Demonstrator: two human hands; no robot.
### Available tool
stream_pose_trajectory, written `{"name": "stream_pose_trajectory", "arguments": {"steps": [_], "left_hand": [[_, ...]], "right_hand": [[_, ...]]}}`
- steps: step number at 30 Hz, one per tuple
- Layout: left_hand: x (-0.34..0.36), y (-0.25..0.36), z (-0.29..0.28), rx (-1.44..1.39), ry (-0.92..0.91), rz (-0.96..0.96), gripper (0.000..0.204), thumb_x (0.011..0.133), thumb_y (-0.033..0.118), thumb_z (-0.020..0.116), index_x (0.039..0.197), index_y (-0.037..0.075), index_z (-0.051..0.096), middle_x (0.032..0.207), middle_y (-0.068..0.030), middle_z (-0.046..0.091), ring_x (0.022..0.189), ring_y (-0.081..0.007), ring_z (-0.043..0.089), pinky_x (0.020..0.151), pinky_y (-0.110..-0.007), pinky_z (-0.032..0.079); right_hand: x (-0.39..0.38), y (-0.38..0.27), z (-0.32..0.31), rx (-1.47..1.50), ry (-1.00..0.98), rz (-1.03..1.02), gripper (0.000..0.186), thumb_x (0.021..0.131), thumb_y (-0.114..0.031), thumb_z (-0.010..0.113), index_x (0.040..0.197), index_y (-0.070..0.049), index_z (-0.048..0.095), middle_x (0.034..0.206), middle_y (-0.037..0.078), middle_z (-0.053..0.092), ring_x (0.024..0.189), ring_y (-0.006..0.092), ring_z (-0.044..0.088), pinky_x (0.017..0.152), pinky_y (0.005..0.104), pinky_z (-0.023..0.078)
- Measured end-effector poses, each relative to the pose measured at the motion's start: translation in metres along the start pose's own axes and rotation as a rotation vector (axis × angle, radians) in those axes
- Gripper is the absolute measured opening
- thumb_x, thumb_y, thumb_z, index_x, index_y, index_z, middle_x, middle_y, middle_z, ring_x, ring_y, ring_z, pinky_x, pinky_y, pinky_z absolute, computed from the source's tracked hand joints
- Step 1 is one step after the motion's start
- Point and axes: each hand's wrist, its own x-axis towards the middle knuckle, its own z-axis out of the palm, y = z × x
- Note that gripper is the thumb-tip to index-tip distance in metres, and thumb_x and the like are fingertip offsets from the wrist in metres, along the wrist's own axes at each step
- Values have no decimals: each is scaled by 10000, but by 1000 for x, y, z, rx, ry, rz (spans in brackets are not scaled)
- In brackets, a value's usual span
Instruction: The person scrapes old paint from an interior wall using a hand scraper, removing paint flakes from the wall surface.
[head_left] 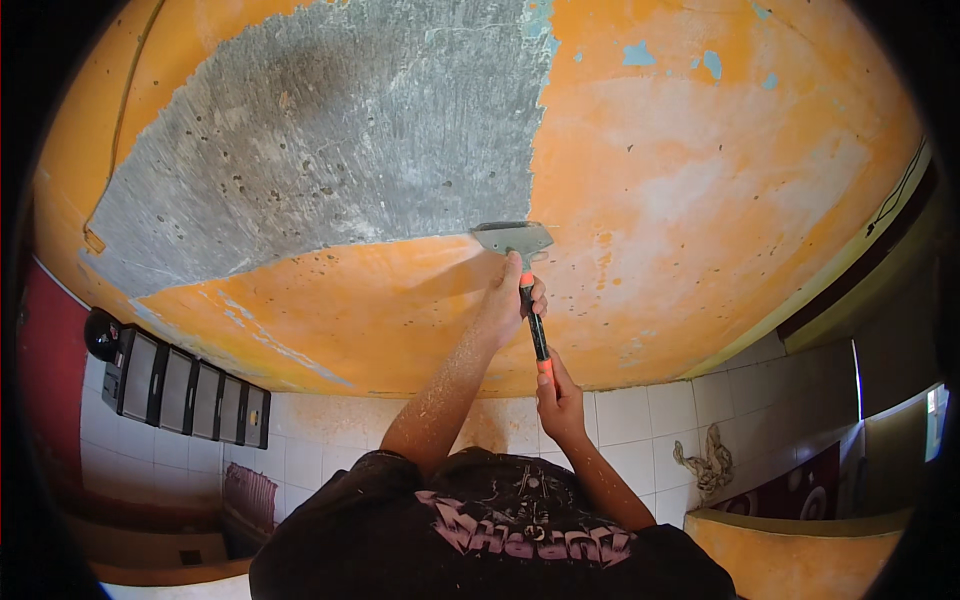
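Both my hands grip one long-handled scraper (537, 325), its handle black with orange bands and its head wide and grey. My left hand (507, 298) wraps the upper handle, thumb up just beneath the head. Lower down, my right hand (561, 398) closes round the orange end of the handle. The blade lies against the orange painted wall (660, 200), at the lower right corner of a large bare grey patch (340, 130). Paint flecks dot both my forearms. The blade's edge meets the wall where orange paint borders the grey.
A black drawer unit (185, 385) with a round black object (102, 333) on it stands at left on white floor tiles (625, 412). A crumpled cloth (708, 462) lies at right. A cable (125, 120) hangs on the wall's left. A low orange ledge (800, 560) is lower right.
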Motion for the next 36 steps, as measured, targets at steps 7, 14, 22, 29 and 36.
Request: {"name": "stream_pose_trajectory", "arguments": {"steps": [7,14,22,29,36], "left_hand": [[-1,0,0,-28,24,-23,647,1035,611,325,1346,67,486,688,-8,449,607,-163,468,650,-344,441],[-3,4,1,-17,-19,-22,643,1031,618,333,1328,71,494,675,-13,448,608,-169,475,631,-353,444],[-4,-2,0,-7,40,-24,581,1025,626,343,1146,88,528,675,-22,459,608,-181,490,628,-355,445],[2,6,0,-15,-1,-1,479,1031,594,386,912,130,402,667,-47,486,589,-201,522,619,-366,475],[4,47,30,89,23,101,499,1036,592,367,880,120,405,659,-56,480,582,-209,516,603,-376,471]], "right_hand": [[-7,-8,0,20,-34,26,479,1032,-215,524,1489,-93,447,705,18,512,623,74,471,604,248,417],[3,-8,1,10,-24,9,487,1034,-220,516,1497,-95,432,713,14,518,629,72,471,608,248,418],[-7,-5,1,27,-40,-29,485,1052,-193,480,1513,-66,394,732,-67,425,588,16,394,526,202,349],[-3,-13,-1,84,-42,-2,468,1052,-185,478,1497,-57,413,745,-62,436,598,20,393,531,204,349],[12,-44,-2,79,-61,7,480,1042,-212,501,1498,-85,421,734,-27,477,617,48,437,572,232,396]]}}
